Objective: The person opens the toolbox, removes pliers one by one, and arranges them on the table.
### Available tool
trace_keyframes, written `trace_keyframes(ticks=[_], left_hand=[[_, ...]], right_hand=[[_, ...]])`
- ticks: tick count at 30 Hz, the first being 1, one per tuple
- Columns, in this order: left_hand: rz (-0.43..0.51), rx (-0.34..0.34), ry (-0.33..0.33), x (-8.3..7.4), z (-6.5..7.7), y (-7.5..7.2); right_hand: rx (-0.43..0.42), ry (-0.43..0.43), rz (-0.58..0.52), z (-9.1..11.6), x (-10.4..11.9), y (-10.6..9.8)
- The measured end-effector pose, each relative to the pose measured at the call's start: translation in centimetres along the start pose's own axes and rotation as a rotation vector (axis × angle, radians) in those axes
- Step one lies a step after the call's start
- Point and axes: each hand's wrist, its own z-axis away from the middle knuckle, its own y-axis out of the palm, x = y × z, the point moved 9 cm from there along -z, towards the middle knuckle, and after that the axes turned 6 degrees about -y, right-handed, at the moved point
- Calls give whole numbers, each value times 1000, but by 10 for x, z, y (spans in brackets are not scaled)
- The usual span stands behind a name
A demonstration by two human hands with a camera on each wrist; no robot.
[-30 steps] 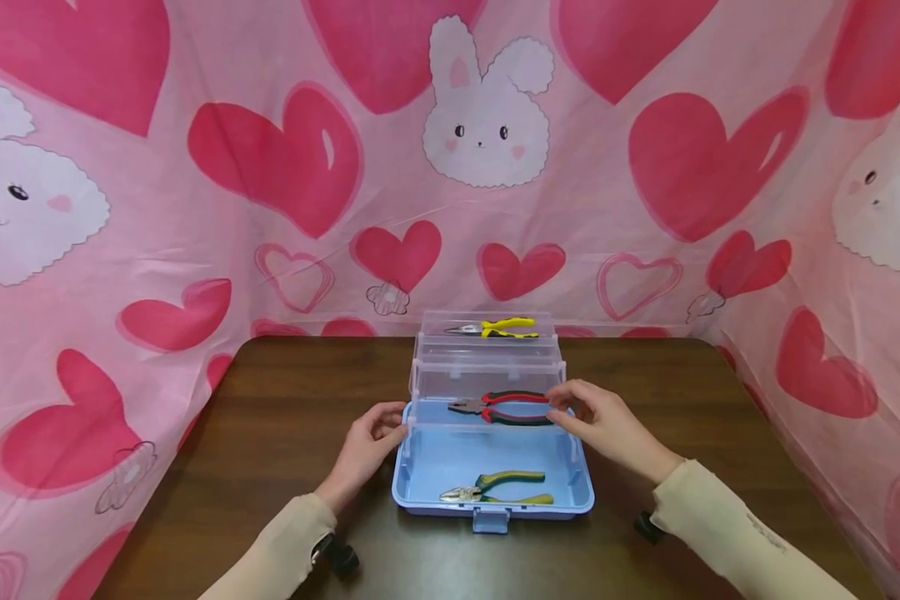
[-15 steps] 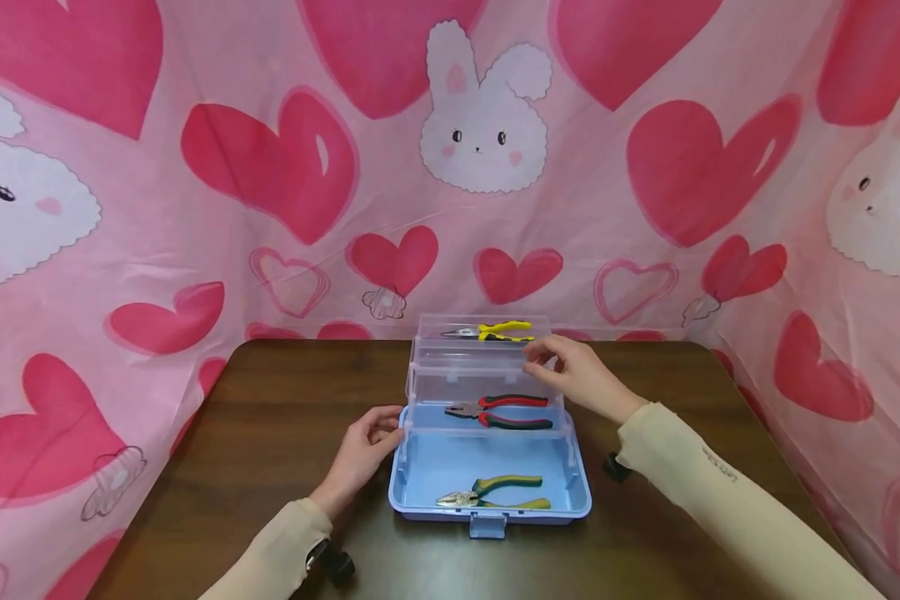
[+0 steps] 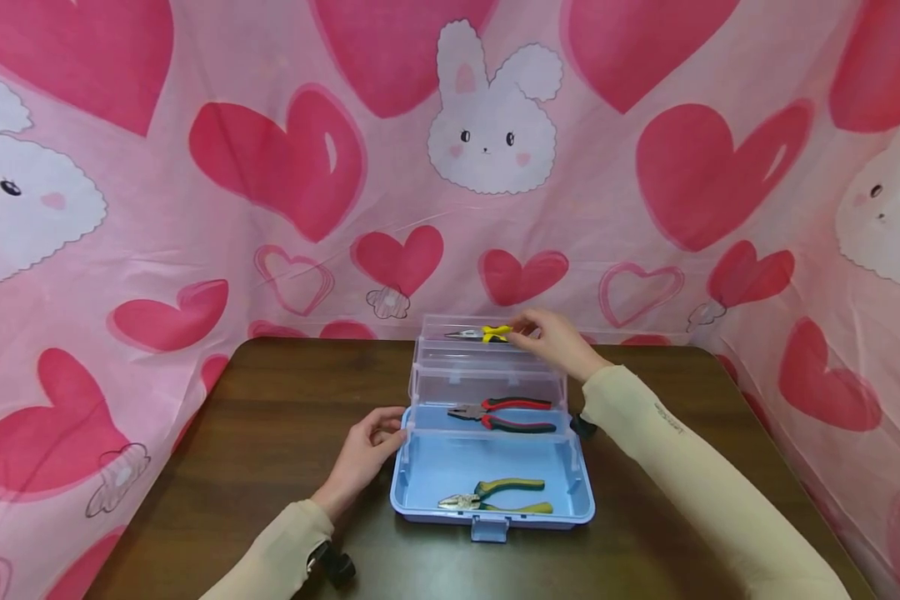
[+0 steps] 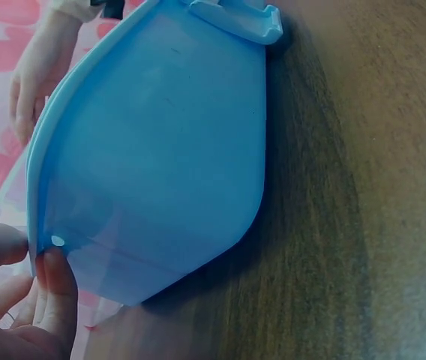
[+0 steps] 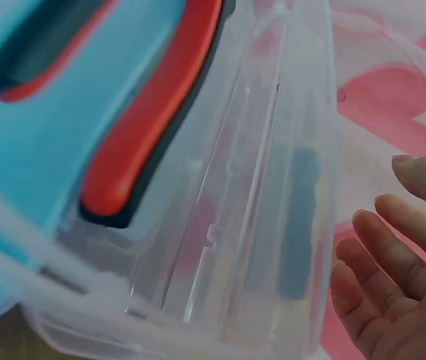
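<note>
Yellow-and-black long-nose pliers are lying in the clear plastic top tray. Right hand is hovering by their handles, fingers loosely spread, gripping nothing. Left hand is pinching the light-blue plastic toolbox's side rim.

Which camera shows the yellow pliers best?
The head view: it shows the yellow pliers from the metal tip back into the handles, though the right hand hides the rest. The right wrist view shows only what looks like a blurred handle through clear plastic; the left wrist view doesn't show them.
</note>
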Motion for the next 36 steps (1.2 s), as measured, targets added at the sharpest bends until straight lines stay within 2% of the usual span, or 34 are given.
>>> trace_keyframes(ticks=[5, 10, 18, 21, 30, 36], left_hand=[[-3, -3, -4, 1, -1, 1], [-7, 3, -12, 5, -1, 2], [30, 4, 0, 4, 0, 3], [36, 4, -4, 4, 1, 5], [33, -4, -7, 2, -1, 5], [36, -9, 4, 1, -1, 4]], right_hand=[[18, 22, 12, -14, -5, 5], [47, -4, 40, -26, -4, 13], [113, 16, 90, -39, -10, 22], [142, 11, 134, -42, -11, 23], [214, -84, 424, -50, 2, 23], [221, -111, 419, -55, 4, 24]])
